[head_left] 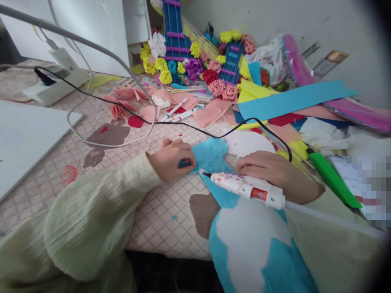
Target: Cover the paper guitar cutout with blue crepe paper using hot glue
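My left hand [174, 159] pinches the left edge of a blue crepe paper piece [210, 152], its fingertips curled together. A white hot glue gun [241, 186] with an orange window lies along my right hand [271, 173], whose fingers close around it; the grip itself is hidden. Its dark nozzle points left, close to the paper's edge and my left fingertips. A glue stick [330, 217] sticks out of the back of the gun. Below it, a rounded white cutout [255, 240] partly covered in blue paper hangs over the table's front edge, joined to the blue strip above.
Paper-flower-covered blue guitar shapes [177, 40] lean at the back wall. A black cord [195, 128] and a white cable [134, 77] cross the table. Coloured paper scraps, markers [177, 110] and a green-handled cutter [332, 177] lie around. A power strip [56, 86] sits left.
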The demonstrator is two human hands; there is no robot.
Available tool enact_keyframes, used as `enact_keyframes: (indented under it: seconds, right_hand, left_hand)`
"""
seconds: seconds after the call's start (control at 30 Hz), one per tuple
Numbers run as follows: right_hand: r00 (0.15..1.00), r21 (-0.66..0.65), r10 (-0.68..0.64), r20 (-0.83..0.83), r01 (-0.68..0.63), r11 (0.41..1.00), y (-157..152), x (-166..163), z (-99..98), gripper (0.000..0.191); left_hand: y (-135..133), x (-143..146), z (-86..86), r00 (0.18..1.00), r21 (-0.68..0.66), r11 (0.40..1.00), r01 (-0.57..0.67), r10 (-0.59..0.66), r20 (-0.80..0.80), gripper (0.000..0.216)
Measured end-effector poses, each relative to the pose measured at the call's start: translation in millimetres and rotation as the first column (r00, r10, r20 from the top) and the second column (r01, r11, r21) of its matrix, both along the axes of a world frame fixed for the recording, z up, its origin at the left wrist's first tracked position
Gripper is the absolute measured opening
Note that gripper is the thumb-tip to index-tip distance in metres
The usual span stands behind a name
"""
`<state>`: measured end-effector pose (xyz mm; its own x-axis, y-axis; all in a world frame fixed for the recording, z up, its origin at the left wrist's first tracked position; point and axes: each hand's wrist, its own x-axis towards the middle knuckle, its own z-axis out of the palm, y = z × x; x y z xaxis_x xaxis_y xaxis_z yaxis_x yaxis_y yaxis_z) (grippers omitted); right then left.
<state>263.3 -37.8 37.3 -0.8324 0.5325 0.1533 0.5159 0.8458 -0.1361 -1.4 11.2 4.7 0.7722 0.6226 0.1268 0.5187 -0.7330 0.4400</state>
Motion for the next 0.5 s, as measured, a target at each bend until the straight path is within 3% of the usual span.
enact_keyframes:
  seconds: [0.5]
  right_hand:
    - [0.996, 0.019, 0.056, 0.074, -0.057, 0.998, -1.3, -3.2, 10.3, 0.032]
  left_hand:
    - [6.7, -1.5, -2.0, 0.999, -0.044, 0.998, 0.045, -0.046, -0.012, 0.013]
